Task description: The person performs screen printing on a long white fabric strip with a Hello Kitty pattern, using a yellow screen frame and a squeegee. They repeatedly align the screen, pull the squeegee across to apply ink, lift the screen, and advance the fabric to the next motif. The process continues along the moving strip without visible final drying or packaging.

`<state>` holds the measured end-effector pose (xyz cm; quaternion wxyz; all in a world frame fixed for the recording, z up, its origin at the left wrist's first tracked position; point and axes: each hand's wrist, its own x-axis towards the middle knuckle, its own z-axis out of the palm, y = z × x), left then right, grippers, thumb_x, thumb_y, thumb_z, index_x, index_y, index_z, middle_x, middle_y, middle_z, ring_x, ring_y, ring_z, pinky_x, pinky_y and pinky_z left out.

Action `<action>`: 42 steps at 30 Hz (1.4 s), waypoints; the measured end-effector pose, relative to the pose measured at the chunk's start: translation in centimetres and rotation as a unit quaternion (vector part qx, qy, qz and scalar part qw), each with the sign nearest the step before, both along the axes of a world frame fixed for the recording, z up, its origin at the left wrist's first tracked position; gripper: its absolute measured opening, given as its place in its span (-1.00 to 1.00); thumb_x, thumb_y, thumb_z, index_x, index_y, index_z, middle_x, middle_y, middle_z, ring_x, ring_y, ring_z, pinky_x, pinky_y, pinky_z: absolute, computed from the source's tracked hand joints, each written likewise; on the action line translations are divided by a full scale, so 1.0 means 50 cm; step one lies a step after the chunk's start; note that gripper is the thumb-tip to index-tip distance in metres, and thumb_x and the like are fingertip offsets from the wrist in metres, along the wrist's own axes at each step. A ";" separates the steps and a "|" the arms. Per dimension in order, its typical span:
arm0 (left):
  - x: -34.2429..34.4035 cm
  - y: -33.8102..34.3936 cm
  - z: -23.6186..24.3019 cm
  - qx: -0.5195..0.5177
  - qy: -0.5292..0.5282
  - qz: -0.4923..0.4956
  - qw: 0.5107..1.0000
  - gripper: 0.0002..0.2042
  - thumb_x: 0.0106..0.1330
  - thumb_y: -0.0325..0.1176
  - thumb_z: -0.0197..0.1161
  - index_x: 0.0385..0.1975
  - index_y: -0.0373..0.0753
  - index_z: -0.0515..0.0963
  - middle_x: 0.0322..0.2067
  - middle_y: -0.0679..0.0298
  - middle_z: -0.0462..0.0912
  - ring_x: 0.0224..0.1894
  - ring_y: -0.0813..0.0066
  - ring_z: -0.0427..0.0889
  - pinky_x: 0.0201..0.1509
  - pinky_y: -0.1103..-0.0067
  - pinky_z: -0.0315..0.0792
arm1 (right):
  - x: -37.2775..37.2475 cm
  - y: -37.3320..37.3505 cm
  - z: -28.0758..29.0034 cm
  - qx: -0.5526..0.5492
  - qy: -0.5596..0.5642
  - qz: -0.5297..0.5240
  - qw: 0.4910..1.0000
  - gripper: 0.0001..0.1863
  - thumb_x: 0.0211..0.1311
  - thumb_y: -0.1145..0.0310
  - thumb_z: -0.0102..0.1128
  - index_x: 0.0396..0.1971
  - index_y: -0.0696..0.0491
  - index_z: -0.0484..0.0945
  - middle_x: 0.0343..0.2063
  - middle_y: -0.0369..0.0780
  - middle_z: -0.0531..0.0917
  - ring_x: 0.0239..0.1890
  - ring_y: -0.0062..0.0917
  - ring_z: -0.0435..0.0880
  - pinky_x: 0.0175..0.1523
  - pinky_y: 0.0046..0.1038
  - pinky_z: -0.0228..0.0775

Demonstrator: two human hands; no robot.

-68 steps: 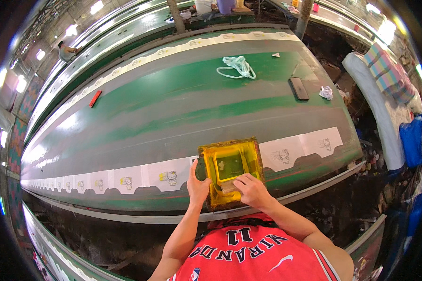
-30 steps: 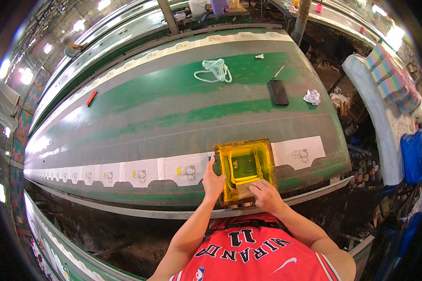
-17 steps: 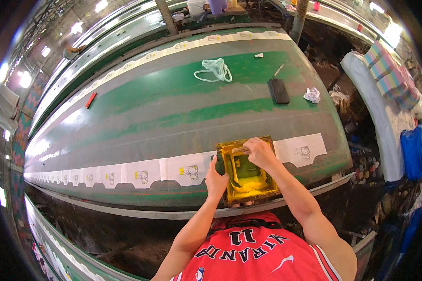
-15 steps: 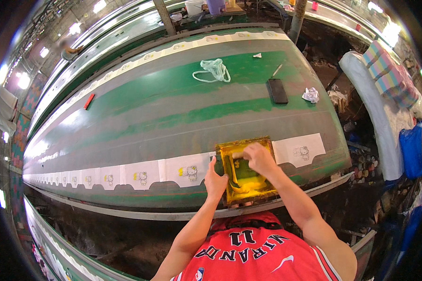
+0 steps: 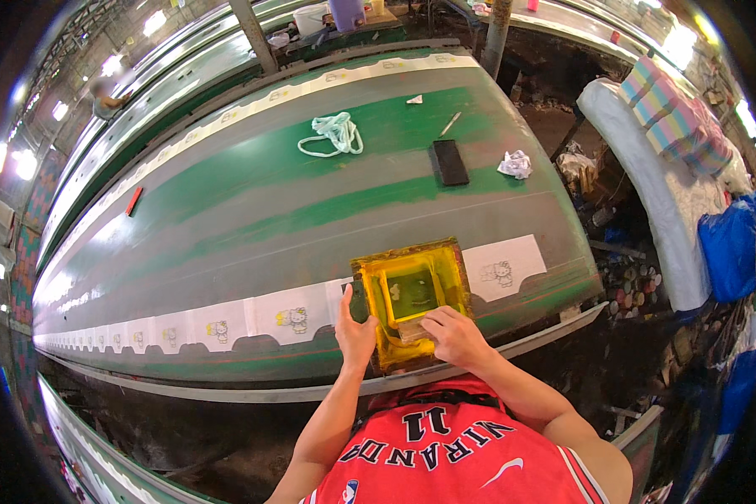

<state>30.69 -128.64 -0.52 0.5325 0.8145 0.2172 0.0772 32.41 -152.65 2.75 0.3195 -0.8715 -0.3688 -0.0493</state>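
A yellow-stained screen printing frame lies over the strip of white pieces at the table's near edge. My left hand grips its left side, thumb on the rim and index finger stretched along the edge. Inside the frame, my right hand is closed on a small squeegee, which rests near the screen's front end. Yellow ink coats the inner walls, and a faint face pattern shows on the mesh. Left of the frame, a white piece bears a cartoon figure with yellow parts; another printed piece lies to the right.
On the long green-grey table are a pale green plastic bag, a dark phone, crumpled paper and a red bar-shaped object. Stacked striped cloth stands to the right. Another person is at the far left.
My right hand has drawn the squeegee from the far part of the frame toward its near end. My left hand keeps its hold. The whole view has shifted slightly.
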 end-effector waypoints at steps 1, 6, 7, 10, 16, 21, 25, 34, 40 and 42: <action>0.011 -0.035 0.000 0.011 -0.012 -0.003 1.000 -0.19 0.11 -0.59 0.38 0.49 -0.20 0.36 0.38 -0.02 0.54 0.41 0.02 0.53 0.43 0.33 0.39 | 0.008 -0.032 0.002 0.003 -0.007 -0.004 1.000 -0.62 -0.07 0.59 0.31 -0.13 0.15 0.63 -0.13 -0.11 0.68 -0.02 -0.18 0.67 0.12 -0.23 0.58; 0.066 -0.222 -0.040 0.028 -0.056 -0.009 0.998 -0.19 0.12 -0.58 0.38 0.49 -0.20 0.36 0.36 -0.03 0.55 0.41 0.04 0.52 0.44 0.35 0.38 | 0.059 -0.217 0.002 -0.008 -0.016 -0.013 1.000 -0.65 -0.05 0.58 0.30 -0.16 0.16 0.65 -0.15 -0.11 0.70 -0.03 -0.17 0.67 0.10 -0.24 0.59; 0.076 -0.259 -0.044 0.029 -0.054 -0.010 0.998 -0.20 0.12 -0.58 0.38 0.49 -0.19 0.36 0.36 -0.04 0.55 0.41 0.05 0.52 0.43 0.35 0.38 | 0.068 -0.250 -0.001 -0.007 -0.018 -0.018 1.000 -0.64 -0.07 0.60 0.32 -0.17 0.16 0.65 -0.16 -0.12 0.70 -0.04 -0.17 0.68 0.09 -0.23 0.60; 0.094 -0.345 -0.046 0.020 -0.027 -0.005 0.999 -0.18 0.13 -0.58 0.37 0.51 -0.16 0.33 0.33 -0.04 0.58 0.16 0.08 0.69 0.26 0.34 0.50 | 0.092 -0.333 -0.009 -0.007 -0.014 -0.017 1.000 -0.65 -0.07 0.60 0.31 -0.17 0.16 0.66 -0.17 -0.12 0.70 -0.04 -0.17 0.68 0.08 -0.23 0.60; 0.105 -0.418 -0.059 0.065 -0.022 -0.006 0.998 -0.16 0.13 -0.57 0.37 0.53 -0.13 0.30 0.28 -0.02 0.62 -0.30 0.14 0.73 0.00 0.29 0.56 | 0.113 -0.409 -0.037 0.001 0.007 0.003 1.000 -0.66 -0.05 0.60 0.29 -0.16 0.15 0.65 -0.17 -0.12 0.69 -0.06 -0.16 0.67 0.05 -0.22 0.59; 0.117 -0.428 -0.029 0.063 0.062 -0.009 0.996 -0.15 0.13 -0.55 0.40 0.53 -0.13 0.30 0.29 -0.02 0.61 -0.18 0.08 0.77 0.07 0.30 0.57 | 0.117 -0.421 -0.046 0.017 0.010 0.006 1.000 -0.66 -0.04 0.60 0.28 -0.16 0.15 0.64 -0.17 -0.12 0.69 -0.06 -0.15 0.67 0.06 -0.22 0.58; 0.120 -0.424 -0.040 0.059 0.068 -0.012 0.996 -0.15 0.13 -0.54 0.41 0.52 -0.14 0.30 0.32 -0.03 0.58 0.10 0.01 0.72 0.22 0.30 0.52 | 0.117 -0.425 -0.052 0.021 0.013 0.008 1.000 -0.64 -0.04 0.60 0.28 -0.14 0.16 0.65 -0.15 -0.12 0.70 -0.05 -0.15 0.67 0.08 -0.21 0.58; 0.124 -0.415 -0.054 0.058 0.077 -0.028 0.995 -0.15 0.10 -0.51 0.44 0.51 -0.18 0.30 0.32 -0.02 0.57 0.31 -0.11 0.57 0.33 0.22 0.47 | 0.078 -0.444 -0.060 -0.021 -0.006 0.031 0.999 -0.62 -0.03 0.54 0.25 -0.11 0.15 0.64 -0.14 -0.11 0.67 -0.02 -0.16 0.66 0.12 -0.22 0.58; 0.123 -0.418 -0.046 0.075 0.067 -0.029 0.995 -0.16 0.10 -0.50 0.42 0.50 -0.18 0.31 0.28 -0.04 0.60 0.31 -0.13 0.57 0.34 0.21 0.46 | 0.264 -0.364 -0.077 0.005 -0.016 -0.005 1.000 -0.78 -0.01 0.54 0.28 -0.29 0.14 0.63 -0.23 -0.08 0.68 -0.08 -0.11 0.65 0.07 -0.16 0.56; 0.127 -0.424 -0.033 0.073 0.063 -0.026 0.995 -0.17 0.10 -0.51 0.42 0.50 -0.18 0.31 0.26 -0.06 0.61 0.29 -0.14 0.59 0.33 0.20 0.47 | 0.324 -0.345 -0.063 0.016 0.009 -0.023 1.000 -0.87 0.02 0.56 0.28 -0.37 0.13 0.63 -0.30 -0.08 0.68 -0.11 -0.10 0.65 0.03 -0.15 0.55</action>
